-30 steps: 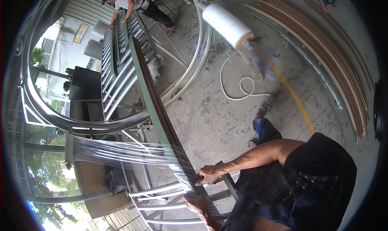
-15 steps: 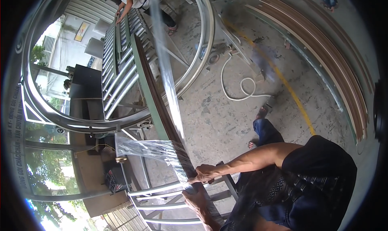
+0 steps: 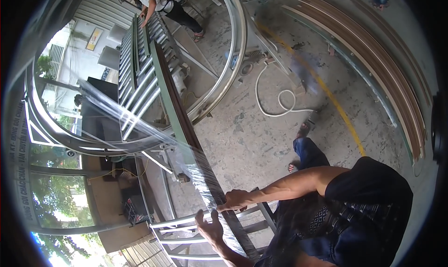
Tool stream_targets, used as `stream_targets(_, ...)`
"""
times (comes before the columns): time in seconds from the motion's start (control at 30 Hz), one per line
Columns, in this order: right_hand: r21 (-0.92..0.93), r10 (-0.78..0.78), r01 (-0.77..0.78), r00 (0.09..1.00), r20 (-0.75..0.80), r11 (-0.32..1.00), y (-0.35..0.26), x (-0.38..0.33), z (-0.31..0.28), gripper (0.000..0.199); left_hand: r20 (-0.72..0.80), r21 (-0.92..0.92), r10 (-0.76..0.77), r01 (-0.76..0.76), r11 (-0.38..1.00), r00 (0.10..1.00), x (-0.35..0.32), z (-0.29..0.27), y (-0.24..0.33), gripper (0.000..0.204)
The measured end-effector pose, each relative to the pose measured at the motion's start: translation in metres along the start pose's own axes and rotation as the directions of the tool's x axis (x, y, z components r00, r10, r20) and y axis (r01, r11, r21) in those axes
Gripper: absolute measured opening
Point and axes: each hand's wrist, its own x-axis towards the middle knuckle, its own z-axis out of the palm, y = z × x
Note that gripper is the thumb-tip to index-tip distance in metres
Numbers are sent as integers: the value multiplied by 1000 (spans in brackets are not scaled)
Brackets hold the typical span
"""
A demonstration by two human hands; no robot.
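A long brown and green bar (image 3: 172,96) runs from the far rollers toward me through a large metal ring (image 3: 241,47). Clear plastic film (image 3: 128,110) stretches from the ring's left side to the bar, whose near length is covered in wrapped film (image 3: 201,180). My right hand (image 3: 235,200) is closed around the bar's right edge, index finger lying over its top. Just left of the wrapped bar, my left hand (image 3: 210,227) has its thumb and fingers apart, holding nothing. Whether its wrist touches the bar I cannot tell.
Curved metal rails (image 3: 186,240) sit under the near bar. Beyond the ring, a person (image 3: 156,3) leans over a roller conveyor (image 3: 140,94). A white hose (image 3: 284,99) loops on the floor, and long brown profiles (image 3: 373,57) lie at the right. Another person crouches far right.
The film strand has swung from above the bar round to the ring's left side. My left hand has come off the bar leftward and spread its fingers. My right hand has stayed.
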Motion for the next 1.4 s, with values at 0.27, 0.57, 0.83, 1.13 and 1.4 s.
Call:
stream_targets(0.27, -20, 44, -44, 999, 10, 999, -3, -5, -2, 71, -163, 10, 454, -459, 888, 876, 62, 49, 56, 27)
stream_targets(0.57, 59, 8, -11, 999, 49, 998, 2, -1, 1, 71, -154, 246, 313, -271, 931, 937, 102, 91, 54, 75)
stream_targets(0.83, -16, -13, 13, 1000, 13, 1000, 3, 1, 2, 74, 28, 278, 3, -11, 961, 1000, 115, 88, 60, 83)
stream_targets(1.13, 0, -131, 131, 987, 95, 991, 21, 0, 10, 59, -69, 303, 88, -63, 951, 994, 108, 90, 48, 75)
stream_targets(1.4, -122, -311, 350, 914, 260, 929, 55, -4, 6, 39, -109, 263, 46, -16, 965, 993, 60, 72, 31, 70)
